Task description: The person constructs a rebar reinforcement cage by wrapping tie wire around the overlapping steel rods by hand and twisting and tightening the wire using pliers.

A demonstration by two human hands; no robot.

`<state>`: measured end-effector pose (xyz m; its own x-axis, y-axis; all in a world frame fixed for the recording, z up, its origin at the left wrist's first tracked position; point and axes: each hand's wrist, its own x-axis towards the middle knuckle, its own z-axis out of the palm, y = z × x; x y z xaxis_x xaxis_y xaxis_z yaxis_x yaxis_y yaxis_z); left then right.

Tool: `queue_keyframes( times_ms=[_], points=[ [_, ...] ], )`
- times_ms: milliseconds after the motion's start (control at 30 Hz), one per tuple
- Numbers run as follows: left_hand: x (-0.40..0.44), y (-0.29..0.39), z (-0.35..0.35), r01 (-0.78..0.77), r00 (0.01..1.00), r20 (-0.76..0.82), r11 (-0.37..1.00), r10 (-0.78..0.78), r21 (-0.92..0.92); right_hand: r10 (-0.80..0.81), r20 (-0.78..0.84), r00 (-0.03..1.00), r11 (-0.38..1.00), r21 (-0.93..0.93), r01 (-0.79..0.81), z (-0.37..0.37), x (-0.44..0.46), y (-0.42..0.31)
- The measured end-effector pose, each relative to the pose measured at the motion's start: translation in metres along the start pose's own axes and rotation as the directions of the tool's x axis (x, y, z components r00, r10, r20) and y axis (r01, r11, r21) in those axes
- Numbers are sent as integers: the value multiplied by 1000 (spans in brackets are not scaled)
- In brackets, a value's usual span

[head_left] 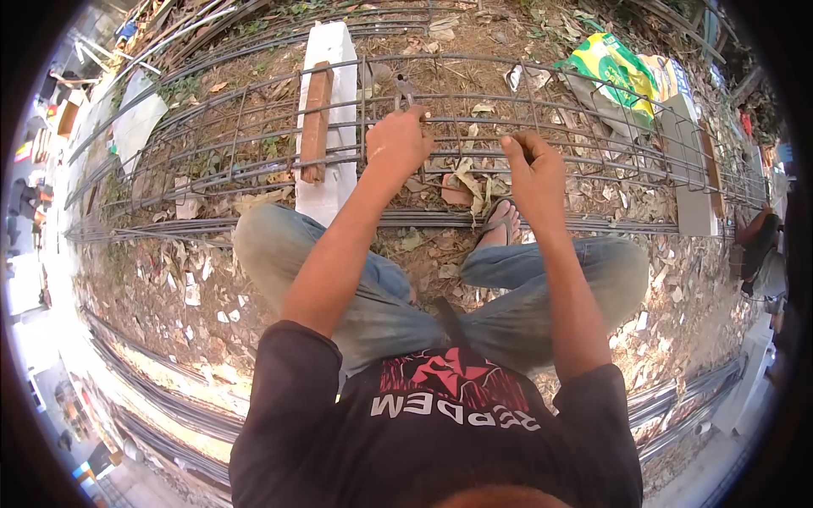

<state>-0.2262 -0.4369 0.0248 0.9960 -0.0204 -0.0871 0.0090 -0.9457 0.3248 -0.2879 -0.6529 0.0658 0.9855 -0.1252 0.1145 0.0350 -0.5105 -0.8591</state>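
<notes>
Pincers point(405, 88) with grey metal jaws stick out of my left hand point(400, 142), whose fingers are wrapped round them over the rebar cage point(457, 120). My right hand point(535, 169) is above the near bars of the cage, to the right of my left hand. Its fingers are curled in and the thumb points up; anything held there is too small to make out. The cage runs across the view, its long bars joined by thin square stirrups.
A reddish wooden block point(317, 123) and a white board point(339, 68) cross the cage at left. At right are a grey block point(690, 169) and a green-yellow sack point(611, 69). More long bars point(415, 220) lie before my crossed legs. Dry leaves litter the ground.
</notes>
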Motion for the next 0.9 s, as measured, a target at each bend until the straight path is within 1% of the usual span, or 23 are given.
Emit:
queue_keyframes(
  times_ms=[33,67,100,133,200,233,333,367,400,533,633,733,800,833,867,900],
  points=[
    [2,-8,4,-2,999,-37,1000,1,-17,47,51,998,999,-24,-46,3,4,-1],
    [2,-14,7,-2,997,-75,999,0,-32,42,90,995,995,-93,-33,9,11,-1],
    [3,-16,7,2,997,-80,999,-6,-39,37,123,992,987,-157,-17,17,19,-1],
    [4,-16,7,48,995,-84,998,-52,-46,31,154,988,976,-219,3,26,28,-1],
    [5,-15,4,141,984,-100,988,-147,-65,55,130,990,938,-347,-7,51,43,-8],
    [2,-14,3,138,983,-116,988,-145,-71,63,122,991,913,-407,-8,63,50,-8],
    [-8,-14,-6,114,980,-152,990,-127,-88,106,227,968,811,-583,48,96,68,8],
    [-11,-15,-10,106,981,-152,990,-120,-97,132,185,974,818,-576,-1,104,72,9],
    [-13,-16,-14,94,982,-155,990,-110,-109,111,171,979,835,-551,1,106,74,12],
    [-11,-23,-14,150,987,-45,982,-156,-118,47,157,986,866,-498,38,107,71,21],
    [-8,-23,-9,108,990,-78,986,-118,-128,64,177,982,873,-487,31,114,66,25],
    [-4,-23,-11,124,987,-79,980,-138,-156,112,172,979,884,-468,-19,121,74,24],
    [4,-28,-6,66,974,-203,981,-103,-184,143,180,973,898,-436,-51,118,76,20],
    [-1,-30,4,40,965,-248,980,-89,-195,157,192,969,908,-415,-65,112,74,18],
    [-4,-27,8,-26,965,-262,977,-31,-211,158,196,968,918,-391,-71,108,72,17],
    [-1,-25,8,-98,956,-291,970,29,-224,83,116,990,950,-310,-43,102,70,22]
  ],
)
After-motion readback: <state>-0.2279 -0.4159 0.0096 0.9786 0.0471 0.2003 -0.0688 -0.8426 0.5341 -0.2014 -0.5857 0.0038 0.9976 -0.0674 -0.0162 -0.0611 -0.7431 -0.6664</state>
